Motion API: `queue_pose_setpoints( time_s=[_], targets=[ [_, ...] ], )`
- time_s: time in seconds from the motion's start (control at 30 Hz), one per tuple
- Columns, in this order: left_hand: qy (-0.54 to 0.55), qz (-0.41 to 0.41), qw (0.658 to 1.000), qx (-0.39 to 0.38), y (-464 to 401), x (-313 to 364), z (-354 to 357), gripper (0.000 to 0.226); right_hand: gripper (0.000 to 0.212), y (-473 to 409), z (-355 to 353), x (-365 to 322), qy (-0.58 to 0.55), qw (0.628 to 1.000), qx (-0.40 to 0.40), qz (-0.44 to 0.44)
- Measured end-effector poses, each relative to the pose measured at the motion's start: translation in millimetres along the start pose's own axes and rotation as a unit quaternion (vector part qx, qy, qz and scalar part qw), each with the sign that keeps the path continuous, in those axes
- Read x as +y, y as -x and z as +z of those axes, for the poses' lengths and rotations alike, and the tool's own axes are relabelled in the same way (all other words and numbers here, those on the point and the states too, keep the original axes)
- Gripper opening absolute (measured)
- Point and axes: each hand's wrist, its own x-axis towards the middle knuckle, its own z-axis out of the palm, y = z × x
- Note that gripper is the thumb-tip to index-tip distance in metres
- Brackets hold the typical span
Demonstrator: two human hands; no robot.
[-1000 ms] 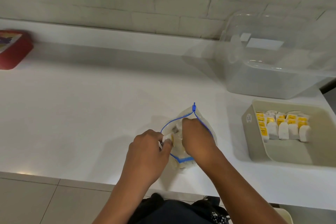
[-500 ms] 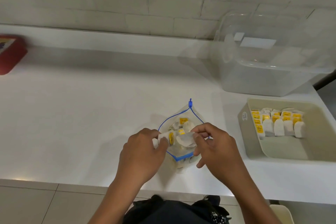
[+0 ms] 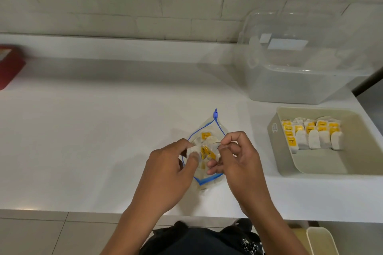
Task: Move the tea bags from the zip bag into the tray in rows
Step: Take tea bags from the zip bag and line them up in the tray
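Together, left hand (image 3: 167, 168) and right hand (image 3: 238, 158) pinch tea bags (image 3: 205, 150) over the zip bag (image 3: 204, 130) (blue slider pointing away).

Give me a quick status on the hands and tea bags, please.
Left hand and right hand pinching tea bags over open zip bag. Tray partly filled. Path clear.

Bag centre, tray right

The bag (image 3: 204, 152) lies near on the counter (image 3: 93, 141); the tray (image 3: 323, 170) sits right, the tub (image 3: 306, 80) behind it.
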Motion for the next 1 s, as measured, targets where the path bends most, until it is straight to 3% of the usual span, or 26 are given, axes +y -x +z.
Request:
queue_pose_setpoints(
  time_s=[0.33,0.53,0.73,0.83,1.0],
  targets=[
    [0.102,-0.014,0.995,-0.011,-1,13,2,0.012,0.031,0,-7,1,0.034,0.997,-0.071,0.003],
    [0.136,0.015,0.99,-0.016,-6,25,7,0.009,0.019,0,-26,-9,0.016,0.991,-0.128,-0.04],
    [0.194,0.025,0.98,-0.018,-15,43,21,0.007,0.016,-8,-50,-16,0.007,0.994,-0.076,-0.076],
    [0.197,0.02,0.98,-0.032,-21,54,31,0.007,0.007,-15,-75,-22,-0.03,0.997,-0.051,-0.055],
    [0.213,0.002,0.977,-0.029,-33,76,58,0.006,0.013,-29,-125,-28,-0.071,0.997,0.011,-0.043]
  ],
)
